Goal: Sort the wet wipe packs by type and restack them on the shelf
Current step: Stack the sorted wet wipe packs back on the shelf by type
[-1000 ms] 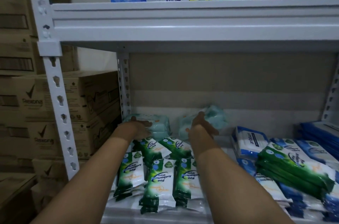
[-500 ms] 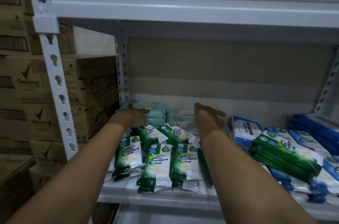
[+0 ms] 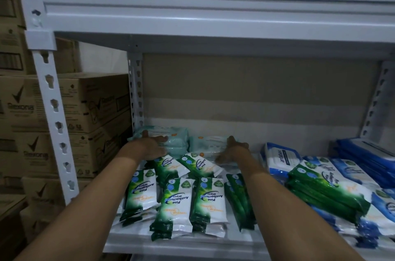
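Two low stacks of pale teal wipe packs lie at the back left of the shelf (image 3: 181, 245). My left hand (image 3: 149, 146) rests flat on top of the left teal stack (image 3: 173, 141), fingers straight. My right hand (image 3: 234, 150) lies against the right end of the second teal stack (image 3: 206, 143), fingers spread, thumb low at the front. In front of them lie several green-and-white Pine Antibacterial packs (image 3: 175, 203), some flat, some on edge. My forearms reach over these packs.
A leaning pile of green packs (image 3: 327, 192) sits at the right over blue-and-white ones. A blue antabax pack (image 3: 280, 160) and flat blue packs (image 3: 367, 158) lie behind. The upper shelf (image 3: 213, 15) hangs overhead. Cardboard boxes (image 3: 92, 100) stand left of the post (image 3: 49, 90).
My right hand lowered a teal pack onto the back of the shelf beside the left stack, then dropped to its right end. My left hand stayed on the left stack.
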Motion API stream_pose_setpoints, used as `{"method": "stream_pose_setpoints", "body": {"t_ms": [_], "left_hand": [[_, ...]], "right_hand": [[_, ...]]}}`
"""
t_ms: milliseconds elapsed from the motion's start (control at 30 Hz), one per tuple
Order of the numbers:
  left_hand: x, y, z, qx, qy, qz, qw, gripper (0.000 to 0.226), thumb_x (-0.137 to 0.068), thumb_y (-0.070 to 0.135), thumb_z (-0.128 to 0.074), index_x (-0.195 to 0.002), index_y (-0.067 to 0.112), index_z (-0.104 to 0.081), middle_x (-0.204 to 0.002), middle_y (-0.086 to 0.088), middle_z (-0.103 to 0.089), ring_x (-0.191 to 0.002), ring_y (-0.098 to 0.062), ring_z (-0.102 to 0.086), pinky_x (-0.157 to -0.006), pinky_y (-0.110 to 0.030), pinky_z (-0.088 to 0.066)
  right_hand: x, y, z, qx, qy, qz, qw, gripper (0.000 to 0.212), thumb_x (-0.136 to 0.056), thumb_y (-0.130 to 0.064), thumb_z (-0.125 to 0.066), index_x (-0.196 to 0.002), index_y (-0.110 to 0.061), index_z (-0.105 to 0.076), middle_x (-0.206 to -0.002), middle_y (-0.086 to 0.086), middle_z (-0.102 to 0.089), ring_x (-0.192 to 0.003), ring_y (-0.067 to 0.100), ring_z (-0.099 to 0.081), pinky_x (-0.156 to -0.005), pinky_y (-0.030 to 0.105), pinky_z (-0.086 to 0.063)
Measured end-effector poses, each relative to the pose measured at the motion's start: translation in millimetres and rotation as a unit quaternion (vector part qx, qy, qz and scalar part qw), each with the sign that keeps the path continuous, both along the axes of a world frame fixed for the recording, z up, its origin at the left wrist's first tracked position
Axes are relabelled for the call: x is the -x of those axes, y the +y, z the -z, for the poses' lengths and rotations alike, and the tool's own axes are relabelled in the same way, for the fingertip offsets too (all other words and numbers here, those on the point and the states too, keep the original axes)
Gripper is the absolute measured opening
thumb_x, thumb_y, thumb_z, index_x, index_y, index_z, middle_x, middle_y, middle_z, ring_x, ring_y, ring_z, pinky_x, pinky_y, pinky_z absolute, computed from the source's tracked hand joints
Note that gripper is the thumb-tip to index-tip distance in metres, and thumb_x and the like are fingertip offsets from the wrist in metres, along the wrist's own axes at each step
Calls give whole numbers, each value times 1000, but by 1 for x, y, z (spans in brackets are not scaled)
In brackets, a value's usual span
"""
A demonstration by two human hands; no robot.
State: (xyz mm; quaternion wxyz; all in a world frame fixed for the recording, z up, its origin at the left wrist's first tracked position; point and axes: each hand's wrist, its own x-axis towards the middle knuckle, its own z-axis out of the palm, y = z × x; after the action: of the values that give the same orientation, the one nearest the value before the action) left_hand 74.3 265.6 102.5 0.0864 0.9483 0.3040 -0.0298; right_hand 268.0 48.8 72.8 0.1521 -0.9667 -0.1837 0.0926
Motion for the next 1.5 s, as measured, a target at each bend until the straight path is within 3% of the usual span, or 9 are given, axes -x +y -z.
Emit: {"method": "stream_pose_setpoints", "body": {"t_ms": [433, 700, 833, 967, 1033, 1133, 1267, 1367, 1500], "left_hand": [[-2, 6, 14, 12, -48, -15, 999, 65, -96, 64, -49, -154, 55, -20, -167, -14, 14, -153, -43, -4, -126, -44, -12], [-5, 4, 15, 33, -78, -40, 996, 65, -95, 62, -53, -153, 54, -24, -167, -13, 12, -154, -42, -4, -126, -44, -12], [-3, 6, 23, 65, -69, -30, 995, 96, -70, 94, -47, -153, 52, -25, -169, -7, 3, -154, -40, 4, -126, -46, -6], [12, -9, 13, 70, -114, -24, 991, 68, -95, 53, -60, -155, 31, -37, -165, -6, -24, -148, -27, -29, -122, -34, -21], [20, -15, 3, 80, -145, 10, 986, 59, -95, 50, -63, -147, 26, -48, -149, 6, -44, -127, -11, -47, -103, -17, -33], [30, -16, -3, 124, -159, 10, 979, 59, -82, 44, -75, -136, 31, -54, -134, 9, -55, -115, -11, -55, -94, -23, -46], [31, -25, -9, 184, -59, 26, 981, 80, -71, 37, -74, -141, 52, -38, -149, 5, -39, -131, -21, -44, -104, -36, -44], [26, -32, -9, 155, -8, 43, 987, 92, -65, 27, -75, -146, 50, -39, -161, 5, -28, -143, -23, -32, -110, -36, -40], [16, -36, -3, 141, 16, 49, 989, 95, -70, 10, -80, -148, 47, -40, -162, 3, -29, -138, -25, -43, -94, -28, -47]], "right_hand": [[-16, 0, 11, -29, -23, -4, 999, 126, -71, -51, -86, -157, -20, 1, -142, 11, -50, -128, 31, -53, -103, 39, -50], [-5, 14, 6, -37, -6, -37, 999, 125, -70, -45, -90, -157, -19, -3, -144, 11, -50, -129, 32, -53, -102, 41, -49], [-2, 16, -2, -31, 30, -60, 997, 128, -75, -43, -86, -160, -16, 5, -156, 13, -38, -138, 36, -45, -109, 43, -45], [12, 9, -29, 23, 1, -55, 998, 115, -80, -47, -76, -160, -19, 1, -159, 18, -29, -142, 40, -36, -112, 51, -41], [28, 7, -47, 15, -46, -73, 996, 102, -79, -50, -73, -157, -17, -16, -152, 20, -32, -139, 40, -36, -110, 49, -42], [57, 10, -64, 27, -18, -186, 982, 88, -76, -56, -78, -142, -9, -45, -144, 14, -52, -121, 34, -58, -99, 44, -53], [85, 12, -53, 67, 43, -253, 964, 92, -76, -51, -83, -149, -12, -45, -150, 7, -50, -123, 31, -59, -93, 37, -53], [91, 18, -32, 66, 23, -246, 967, 85, -81, -42, -81, -152, -13, -42, -153, 8, -47, -133, 32, -51, -96, 39, -47], [86, 24, -18, 55, 17, -239, 969, 85, -82, -32, -82, -152, -11, -39, -153, 11, -46, -132, 33, -51, -100, 42, -48]]}}
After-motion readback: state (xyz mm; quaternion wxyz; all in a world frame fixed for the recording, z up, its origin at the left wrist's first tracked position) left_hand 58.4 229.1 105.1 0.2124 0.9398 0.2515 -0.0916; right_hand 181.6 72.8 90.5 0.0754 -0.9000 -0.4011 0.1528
